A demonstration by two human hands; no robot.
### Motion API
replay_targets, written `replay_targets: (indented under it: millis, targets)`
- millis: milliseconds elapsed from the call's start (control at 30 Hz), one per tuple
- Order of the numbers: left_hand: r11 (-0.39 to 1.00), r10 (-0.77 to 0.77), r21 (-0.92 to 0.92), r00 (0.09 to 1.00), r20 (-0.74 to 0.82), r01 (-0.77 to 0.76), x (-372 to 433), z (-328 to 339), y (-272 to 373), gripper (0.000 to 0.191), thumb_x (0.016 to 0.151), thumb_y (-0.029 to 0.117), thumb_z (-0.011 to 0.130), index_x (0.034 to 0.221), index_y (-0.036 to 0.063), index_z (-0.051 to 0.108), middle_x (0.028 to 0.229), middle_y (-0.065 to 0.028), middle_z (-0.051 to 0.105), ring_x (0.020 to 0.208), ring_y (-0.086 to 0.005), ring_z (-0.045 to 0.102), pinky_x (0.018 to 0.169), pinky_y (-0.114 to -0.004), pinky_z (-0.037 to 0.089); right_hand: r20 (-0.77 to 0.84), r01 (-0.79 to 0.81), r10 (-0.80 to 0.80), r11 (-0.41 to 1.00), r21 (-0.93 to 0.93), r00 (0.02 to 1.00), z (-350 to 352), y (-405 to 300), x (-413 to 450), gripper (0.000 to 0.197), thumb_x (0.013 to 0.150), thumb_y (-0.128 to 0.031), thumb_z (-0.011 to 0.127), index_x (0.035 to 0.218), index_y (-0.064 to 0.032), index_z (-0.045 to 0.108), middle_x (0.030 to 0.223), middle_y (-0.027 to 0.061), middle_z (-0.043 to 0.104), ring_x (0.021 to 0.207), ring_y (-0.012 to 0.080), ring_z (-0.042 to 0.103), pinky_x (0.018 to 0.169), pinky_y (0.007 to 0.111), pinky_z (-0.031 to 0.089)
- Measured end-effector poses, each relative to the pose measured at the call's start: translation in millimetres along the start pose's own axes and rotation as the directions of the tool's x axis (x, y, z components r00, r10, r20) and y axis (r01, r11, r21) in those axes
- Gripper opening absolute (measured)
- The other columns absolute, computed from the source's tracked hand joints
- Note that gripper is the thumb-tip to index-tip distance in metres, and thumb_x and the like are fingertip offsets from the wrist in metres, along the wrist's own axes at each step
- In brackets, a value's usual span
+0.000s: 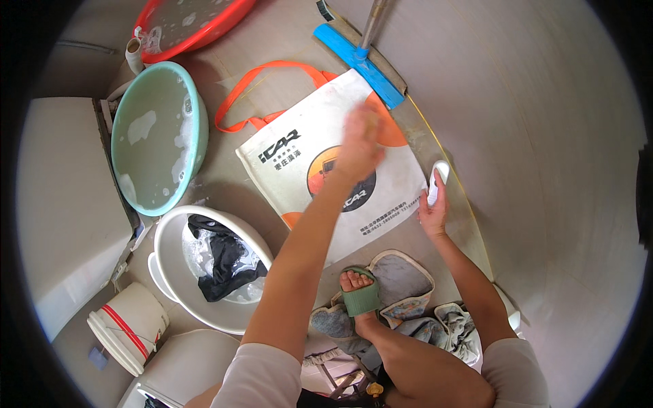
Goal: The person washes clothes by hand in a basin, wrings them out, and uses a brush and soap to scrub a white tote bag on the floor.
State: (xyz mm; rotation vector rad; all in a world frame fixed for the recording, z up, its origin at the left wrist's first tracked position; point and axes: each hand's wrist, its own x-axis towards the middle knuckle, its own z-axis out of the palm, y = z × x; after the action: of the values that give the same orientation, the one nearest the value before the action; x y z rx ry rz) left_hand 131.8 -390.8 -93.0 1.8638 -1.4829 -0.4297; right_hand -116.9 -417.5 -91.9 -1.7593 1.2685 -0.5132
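A white tote bag [291,173] with orange straps and a round printed picture lies flat on the tiled floor. Over its middle is my left hand [361,143], blurred and with fingers curled. Something yellowish shows at those fingers, but whether I hold a thing there is unclear. At the bag's right corner, my right hand [434,211] grips a white plastic brush [439,176]; its bristles are hidden. The bag bears printed writing.
Left of the bag stand a green basin [203,132] of soapy water and a white tub [168,239] holding wet black cloth [222,260]. A red basin [224,30], blue sponge mop [359,66] and lidded bucket [130,321] surround this. Cloths [403,278] lie near my sandalled foot [359,293].
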Motion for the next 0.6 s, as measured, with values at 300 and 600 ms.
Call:
replay_targets:
  millis: [300,600]
  targets:
    - [0.962,0.219,-0.236,0.904,0.366,-0.137,19,-28,-32,0.054,0.065,0.005,0.059,0.117,0.0079,0.051,0.126,-0.0178,0.04,0.123,-0.0369,0.032,0.104,-0.043,0.029,0.002,0.011,-0.011,0.999,0.03,1.0,1,2,-2,0.051,0.08,0.002,0.053,0.13,-0.0003,0.039,0.125,0.0193,0.049,0.115,0.0309,0.048,0.097,0.035,0.036]
    - [0.999,0.036,-0.026,0.972,0.234,-0.031,-42,-12,17,0.055,0.065,0.014,0.063,0.117,0.0041,0.051,0.127,-0.0137,0.04,0.127,-0.0369,0.027,0.11,-0.047,0.017,0.029,-0.117,0.114,0.985,0.125,0.993,-5,-18,0,0.052,0.082,0.003,0.051,0.131,-0.0041,0.038,0.121,0.0143,0.051,0.083,0.0171,0.056,0.074,0.029,0.048]
